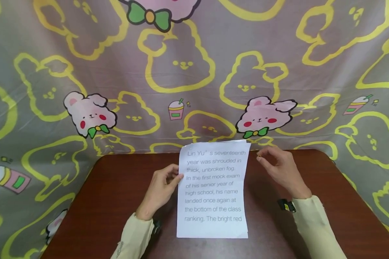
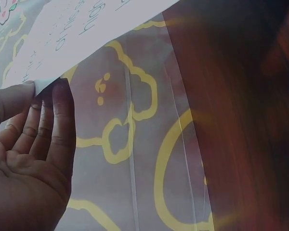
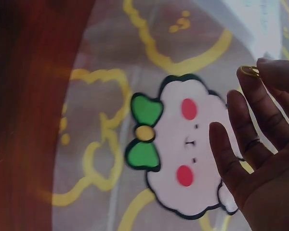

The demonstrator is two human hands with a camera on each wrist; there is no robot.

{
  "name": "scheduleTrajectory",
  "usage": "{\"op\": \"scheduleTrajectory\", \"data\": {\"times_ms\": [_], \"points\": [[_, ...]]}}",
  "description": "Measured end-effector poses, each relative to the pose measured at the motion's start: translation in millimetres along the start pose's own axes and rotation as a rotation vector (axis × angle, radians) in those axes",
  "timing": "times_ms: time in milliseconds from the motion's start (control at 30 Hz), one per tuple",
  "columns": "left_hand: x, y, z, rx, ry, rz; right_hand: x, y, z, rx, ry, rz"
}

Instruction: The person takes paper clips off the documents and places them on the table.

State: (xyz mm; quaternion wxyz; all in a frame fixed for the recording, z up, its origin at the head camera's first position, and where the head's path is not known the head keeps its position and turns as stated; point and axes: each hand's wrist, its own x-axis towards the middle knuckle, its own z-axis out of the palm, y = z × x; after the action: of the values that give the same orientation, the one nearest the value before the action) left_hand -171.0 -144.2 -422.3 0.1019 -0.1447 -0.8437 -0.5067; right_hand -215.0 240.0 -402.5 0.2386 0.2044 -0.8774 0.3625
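Note:
A white printed sheet of paper [image 1: 213,228] stands raised over the table, its text facing me. My left hand [image 1: 160,187] pinches its left edge between thumb and fingers; in the left wrist view the paper's corner [image 2: 48,82] lies between the thumb and fingertips. To the right of the sheet and apart from it, my right hand [image 1: 280,168] is held up. Between its thumb and index finger it pinches a small yellow paper clip [image 3: 249,71], whose looped wire shows in the right wrist view. The other fingers of that hand [image 3: 265,159] are spread.
The dark reddish-brown table [image 1: 107,212] lies beneath both hands. Behind it hangs a grey curtain [image 1: 194,97] with yellow outlines and pink-and-white animal faces, meeting the table's back edge. Dark straps [image 1: 286,205] sit at the wrists.

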Motion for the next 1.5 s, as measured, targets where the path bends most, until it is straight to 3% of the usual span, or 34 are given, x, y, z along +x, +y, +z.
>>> {"op": "scheduleTrajectory", "data": {"times_ms": [333, 900, 1300, 1500], "points": [[1.9, 0.1, -1.4, -0.007, -0.004, 0.0, -10, 23, 0, -0.097, -0.128, 0.069], [2.4, 2.8, -3.0, -0.008, 0.016, -0.01, -17, 43, 2, -0.079, -0.283, 0.166], [0.8, 1.2, -3.1, 0.001, 0.018, -0.016, -18, 49, 5, -0.055, -0.477, 0.264], [0.0, -0.1, -4.0, 0.001, 0.021, -0.006, -18, 52, 6, -0.071, -0.575, 0.266]]}}
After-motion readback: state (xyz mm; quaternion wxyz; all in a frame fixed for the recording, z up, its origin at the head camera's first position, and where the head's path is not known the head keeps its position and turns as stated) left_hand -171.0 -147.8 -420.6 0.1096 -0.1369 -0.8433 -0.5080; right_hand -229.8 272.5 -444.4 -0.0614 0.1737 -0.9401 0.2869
